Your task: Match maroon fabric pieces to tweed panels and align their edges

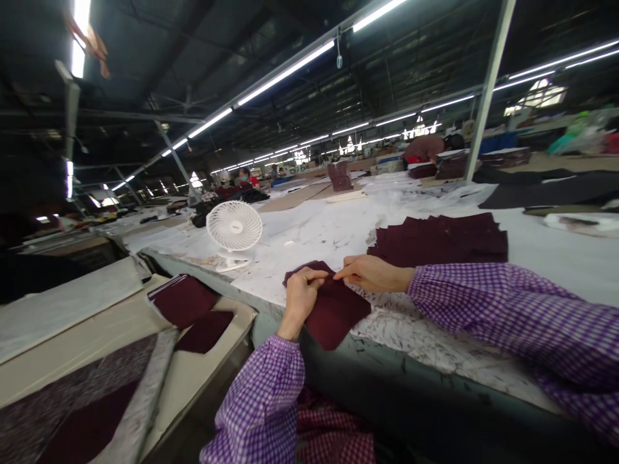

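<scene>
A dark maroon fabric piece (337, 317) lies at the front edge of the white-covered table, its lower corner hanging over the edge. My left hand (302, 293) pinches its upper part from the left, thumb and fingers together. From the right, my right hand (363, 272) reaches in with thumb and forefinger pinched at the same cloth, close to the left fingertips. Behind my right wrist rests a spread stack of maroon fabric pieces (440, 240). Whether the cloth in my hands is one layer or more, I cannot tell.
A white fan (235, 227) stands on the table (314, 225) to the left. More maroon pieces (186, 301) lie on a lower beige surface (159, 322) at left. A metal post (489, 90) rises at right. A person (428, 148) bends over a farther table.
</scene>
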`<action>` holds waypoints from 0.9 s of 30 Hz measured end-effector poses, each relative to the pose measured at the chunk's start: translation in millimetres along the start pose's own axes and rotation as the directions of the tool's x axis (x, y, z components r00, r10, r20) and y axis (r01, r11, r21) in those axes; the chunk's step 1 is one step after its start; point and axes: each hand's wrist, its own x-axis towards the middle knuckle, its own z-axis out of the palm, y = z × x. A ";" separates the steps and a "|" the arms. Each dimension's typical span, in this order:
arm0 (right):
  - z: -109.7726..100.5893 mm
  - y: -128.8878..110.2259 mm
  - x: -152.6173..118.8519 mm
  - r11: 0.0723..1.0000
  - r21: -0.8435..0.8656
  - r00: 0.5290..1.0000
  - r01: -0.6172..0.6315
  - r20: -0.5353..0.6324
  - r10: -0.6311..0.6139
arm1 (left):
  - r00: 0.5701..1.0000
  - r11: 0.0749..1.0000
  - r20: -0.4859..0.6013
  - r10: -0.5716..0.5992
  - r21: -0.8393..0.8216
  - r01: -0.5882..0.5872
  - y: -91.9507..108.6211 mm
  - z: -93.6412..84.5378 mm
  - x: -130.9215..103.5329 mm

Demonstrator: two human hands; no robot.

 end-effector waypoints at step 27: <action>11.7 3.3 -6.2 1.000 0.012 0.995 -0.018 -0.100 0.019 | 0.974 0.809 0.133 0.181 0.543 -0.225 8.5 2.0 -8.0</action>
